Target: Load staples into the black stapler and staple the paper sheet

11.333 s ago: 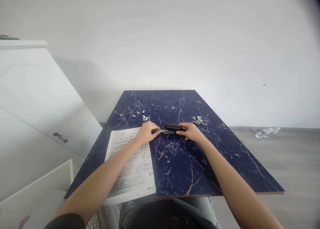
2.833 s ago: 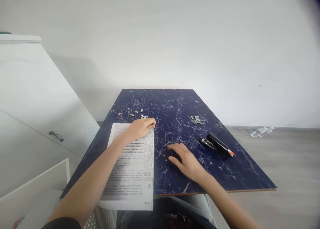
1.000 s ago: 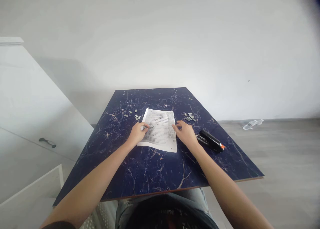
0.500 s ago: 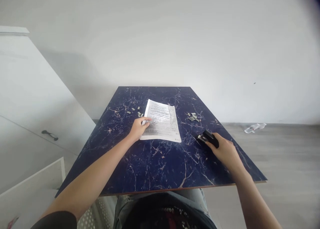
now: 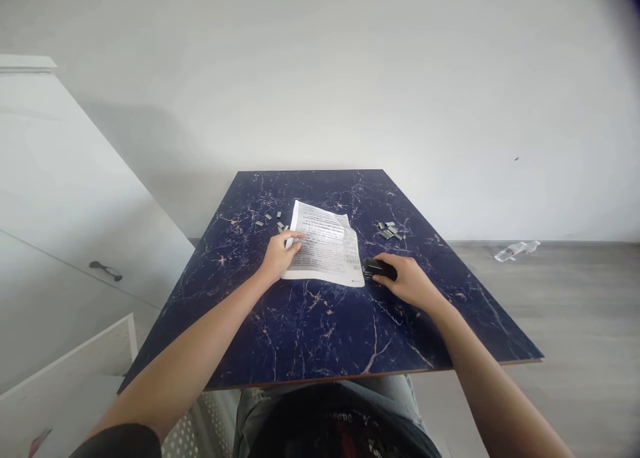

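My left hand [image 5: 280,253] pinches the left edge of a printed sheet of paper [image 5: 325,248], thumb and fingers lying over its margin. The sheet is slightly curled and sits near the middle of the dark blue marbled table [image 5: 320,338]. In my right hand [image 5: 407,278] is a black stapler [image 5: 380,269], wrapped by the thumb and fingers. Its front end is right at the lower right edge of the paper; whether the edge lies between its jaws I cannot tell.
Several small staple strips [image 5: 390,231] lie in a pile right of the paper, and several more strips [image 5: 269,217] lie to its left. A white cabinet [image 5: 75,178] stands at the left. A clear plastic wrapper [image 5: 517,250] is on the floor at the right.
My right hand has moved left with the stapler, from the table's right side to the paper's edge. The paper's right side has bent a little; my left hand keeps its grip.
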Tool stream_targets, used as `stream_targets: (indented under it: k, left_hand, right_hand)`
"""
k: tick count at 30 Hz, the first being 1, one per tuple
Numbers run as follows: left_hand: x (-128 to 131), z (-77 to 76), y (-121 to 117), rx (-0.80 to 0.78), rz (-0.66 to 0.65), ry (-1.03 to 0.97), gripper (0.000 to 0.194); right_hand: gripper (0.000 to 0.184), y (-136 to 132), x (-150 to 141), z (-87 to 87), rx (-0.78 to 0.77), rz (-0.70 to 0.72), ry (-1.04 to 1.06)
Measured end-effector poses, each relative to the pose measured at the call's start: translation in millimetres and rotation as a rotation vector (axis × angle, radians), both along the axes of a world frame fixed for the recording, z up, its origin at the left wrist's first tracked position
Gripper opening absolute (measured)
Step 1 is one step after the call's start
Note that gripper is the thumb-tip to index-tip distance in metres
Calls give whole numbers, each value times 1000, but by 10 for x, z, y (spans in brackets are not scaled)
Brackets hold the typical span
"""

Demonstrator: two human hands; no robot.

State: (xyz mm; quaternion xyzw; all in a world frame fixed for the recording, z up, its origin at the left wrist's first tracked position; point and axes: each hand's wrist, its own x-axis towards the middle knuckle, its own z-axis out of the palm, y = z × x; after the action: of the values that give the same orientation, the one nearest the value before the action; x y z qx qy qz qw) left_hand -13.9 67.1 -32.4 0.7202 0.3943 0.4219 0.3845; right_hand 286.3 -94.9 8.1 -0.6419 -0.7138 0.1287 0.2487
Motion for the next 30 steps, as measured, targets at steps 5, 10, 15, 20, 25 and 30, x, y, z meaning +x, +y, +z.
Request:
stream_targets:
  k: [5,10,15,20,25,30]
  left_hand:
    - [3,36,-19,48,-12,9,22]
    - [-6,73,-25,74,-13,31,21]
    - [-41,117,-1,117,-21,82,21]
    - [-76,140,38,156,-26,99,23]
    - [-48,120,20,169,-45,89,22]
    - [6,120,-39,168,-41,93,22]
  right_hand:
    - [23,21,-31,-7,4,5,10]
    - [21,11,-37,-4,-4,9,37]
    - [22,2,-10,-61,37,6,41]
    - [27,9,29,-155,79,9,34]
    - [27,20,36,-212,110,14,20]
    - [32,10,32,-226,169,21,31]
